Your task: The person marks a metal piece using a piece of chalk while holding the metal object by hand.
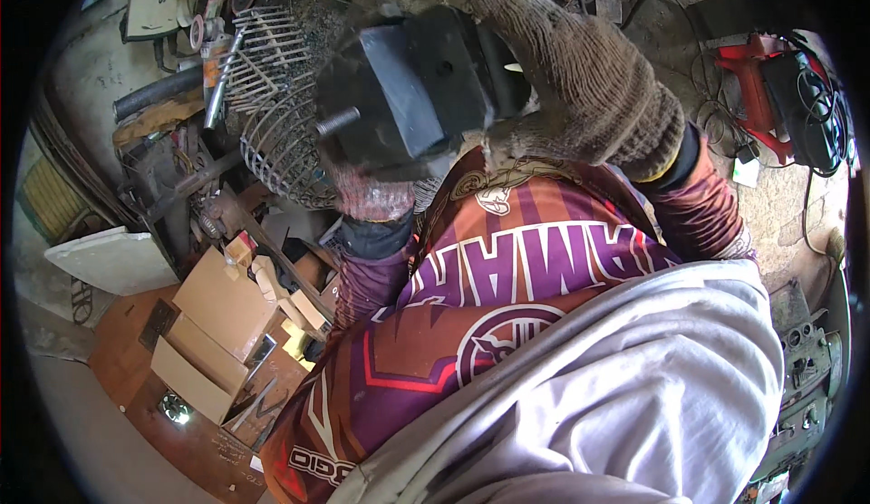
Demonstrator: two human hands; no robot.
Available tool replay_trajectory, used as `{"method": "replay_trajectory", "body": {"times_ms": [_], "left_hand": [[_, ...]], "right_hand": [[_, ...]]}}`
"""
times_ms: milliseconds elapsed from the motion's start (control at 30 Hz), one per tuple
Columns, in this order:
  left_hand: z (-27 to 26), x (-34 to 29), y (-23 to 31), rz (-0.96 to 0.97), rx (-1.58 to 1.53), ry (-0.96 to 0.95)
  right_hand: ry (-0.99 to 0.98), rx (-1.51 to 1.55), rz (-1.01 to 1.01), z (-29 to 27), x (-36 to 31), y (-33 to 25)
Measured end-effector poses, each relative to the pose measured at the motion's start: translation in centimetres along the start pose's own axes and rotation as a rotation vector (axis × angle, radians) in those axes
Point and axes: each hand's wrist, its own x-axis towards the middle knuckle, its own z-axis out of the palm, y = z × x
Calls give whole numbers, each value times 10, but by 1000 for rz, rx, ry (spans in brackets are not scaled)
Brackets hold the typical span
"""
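A bulky black boxy object [453, 78] with a smooth grey-blue panel and a dark hole is held up in front of my chest, blurred; its kind is not clear. A threaded metal stud [338, 122] shows at its left side. My right hand [580, 78], in a brown knitted glove with a yellow-edged cuff, grips its right end, with one fingertip reaching up past the top. My left hand [373, 194], in a reddish-grey glove, is closed against the underside; the object hides most of its fingers.
Left of my hands stand a wire basket [281, 146] and a metal grate [267, 55], with an angle grinder [216, 51] alongside. An opened cardboard box [227, 305] lies lower left. On the right are a red-and-black machine [770, 96] and loose cables [716, 114].
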Motion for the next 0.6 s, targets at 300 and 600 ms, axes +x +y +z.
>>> {"method": "replay_trajectory", "body": {"times_ms": [300, 600], "left_hand": [[25, -24, 0, 7, -24, -76], [44, -39, -4, 33, -46, -125]], "right_hand": [[-78, -91, -1, -4, -9, -17], [-17, -60, -93, 1, -17, -11]]}}
